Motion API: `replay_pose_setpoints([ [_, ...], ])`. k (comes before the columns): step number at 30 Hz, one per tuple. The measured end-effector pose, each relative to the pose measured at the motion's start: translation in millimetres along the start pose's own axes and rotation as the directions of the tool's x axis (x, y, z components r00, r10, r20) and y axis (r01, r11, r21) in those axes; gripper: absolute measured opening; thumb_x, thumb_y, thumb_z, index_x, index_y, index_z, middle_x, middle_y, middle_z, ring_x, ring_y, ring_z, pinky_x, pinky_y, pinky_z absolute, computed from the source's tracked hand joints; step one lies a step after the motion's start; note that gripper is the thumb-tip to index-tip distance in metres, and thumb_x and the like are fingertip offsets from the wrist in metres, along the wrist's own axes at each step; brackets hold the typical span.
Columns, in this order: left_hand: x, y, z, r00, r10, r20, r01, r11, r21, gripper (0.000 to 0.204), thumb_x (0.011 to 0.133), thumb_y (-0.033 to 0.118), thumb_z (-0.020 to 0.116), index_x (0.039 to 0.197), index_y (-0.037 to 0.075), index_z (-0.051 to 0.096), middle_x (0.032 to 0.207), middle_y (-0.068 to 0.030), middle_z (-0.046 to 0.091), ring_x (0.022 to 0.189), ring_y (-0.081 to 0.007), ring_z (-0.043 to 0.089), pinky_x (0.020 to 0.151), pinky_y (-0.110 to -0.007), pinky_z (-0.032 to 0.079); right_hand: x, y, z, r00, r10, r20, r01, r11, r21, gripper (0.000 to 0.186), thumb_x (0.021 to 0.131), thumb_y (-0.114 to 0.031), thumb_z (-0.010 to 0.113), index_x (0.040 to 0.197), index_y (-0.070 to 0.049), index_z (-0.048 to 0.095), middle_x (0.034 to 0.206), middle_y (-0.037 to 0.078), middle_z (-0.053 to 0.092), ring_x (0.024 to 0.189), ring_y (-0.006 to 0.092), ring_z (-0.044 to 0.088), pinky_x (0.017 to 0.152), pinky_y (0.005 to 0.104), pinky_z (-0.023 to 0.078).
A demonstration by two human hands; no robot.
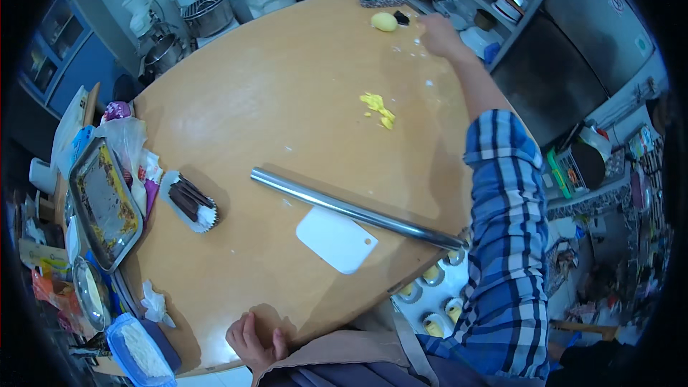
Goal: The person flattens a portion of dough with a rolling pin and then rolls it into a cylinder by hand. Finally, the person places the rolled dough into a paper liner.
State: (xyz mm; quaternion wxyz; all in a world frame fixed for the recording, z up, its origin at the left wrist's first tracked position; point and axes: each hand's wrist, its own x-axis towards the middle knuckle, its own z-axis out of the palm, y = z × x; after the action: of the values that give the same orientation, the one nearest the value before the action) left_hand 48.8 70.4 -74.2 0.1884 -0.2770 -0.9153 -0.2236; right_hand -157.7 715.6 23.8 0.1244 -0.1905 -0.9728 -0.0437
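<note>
Smooth tan tabletop (287,72), rounded pale-yellow lump (384,22) near right grip (439,36), closure indiscernible; left grip (254,345) loosely spread.

Tan table (236,86), yellow ball (384,22), metal rod (344,205)

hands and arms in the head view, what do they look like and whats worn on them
The left hand and right hand wear no gloves. The right arm has a blue, black and white plaid sleeve, seemingly rolled up, leaving the forearm bare. No left sleeve shows.
</note>
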Motion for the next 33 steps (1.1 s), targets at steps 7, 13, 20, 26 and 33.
replay_pose_setpoints([
  [7,-11.5,-13.3,6.8,0.992,-0.046,0.116,0.032,0.992,0.119,0.06,0.08,0.052,0.065,0.115,0.004,0.059,0.109,-0.0148,0.056,0.096,-0.034,0.051,0.083,-0.048,0.042,40.8,-60.0,67.5,0.966,0.246,0.08,-0.252,0.965,0.071,0.046,0.088,-0.013,0.053,0.132,-0.022,0.057,0.152,0.013,0.033,0.135,0.042,0.033,0.107,0.0587,0.033],
  [13,-9.5,-7.5,-1.7,0.981,-0.061,0.186,0.034,0.989,0.146,0.063,0.07,0.052,0.074,0.111,0.006,0.061,0.112,-0.0144,0.054,0.1,-0.0353,0.049,0.084,-0.049,0.042,57.8,-62.7,73.4,0.912,0.334,0.238,-0.353,0.935,0.039,0.047,0.091,-0.014,0.051,0.138,-0.018,0.049,0.151,0.011,0.034,0.14,0.0415,0.028,0.106,0.0661,0.03],
  [20,3.2,1.3,-5.9,0.98,-0.056,0.192,0.046,0.997,0.054,0.062,0.071,0.052,0.075,0.109,0.004,0.063,0.111,-0.0114,0.057,0.1,-0.0315,0.052,0.09,-0.049,0.039,23.9,-100.6,-21.0,0.993,0.106,-0.055,-0.109,0.993,-0.053,0.054,0.083,-0.006,0.054,0.137,-0.015,0.05,0.143,0.009,0.045,0.126,0.0409,0.042,0.1,0.0588,0.039],
  [26,12.6,5.8,-10.7,0.99,0.053,0.129,-0.049,0.998,-0.035,0.049,0.074,0.047,0.074,0.102,0.007,0.065,0.108,-0.0083,0.062,0.1,-0.0275,0.056,0.09,-0.047,0.038,-80.0,-218.5,-90.9,0.741,-0.583,-0.332,0.668,0.693,0.273,0.056,0.076,0.003,0.054,0.131,-0.008,0.054,0.128,0.018,0.053,0.11,0.0397,0.051,0.099,0.0468,0.042],
  [33,2.6,-17.3,-13.0,0.958,0.123,-0.26,-0.248,0.81,-0.532,0.02,0.071,0.009,0.077,0.087,0.007,0.066,0.092,-0.0089,0.065,0.086,-0.0273,0.06,0.075,-0.044,0.047,-275.8,-352.6,-66.9,0.27,-0.915,-0.299,0.938,0.18,0.296,0.033,0.078,-0.012,0.063,0.111,-0.012,0.066,0.131,0.013,0.057,0.108,0.0307,0.054,0.089,0.0492,0.042],
])
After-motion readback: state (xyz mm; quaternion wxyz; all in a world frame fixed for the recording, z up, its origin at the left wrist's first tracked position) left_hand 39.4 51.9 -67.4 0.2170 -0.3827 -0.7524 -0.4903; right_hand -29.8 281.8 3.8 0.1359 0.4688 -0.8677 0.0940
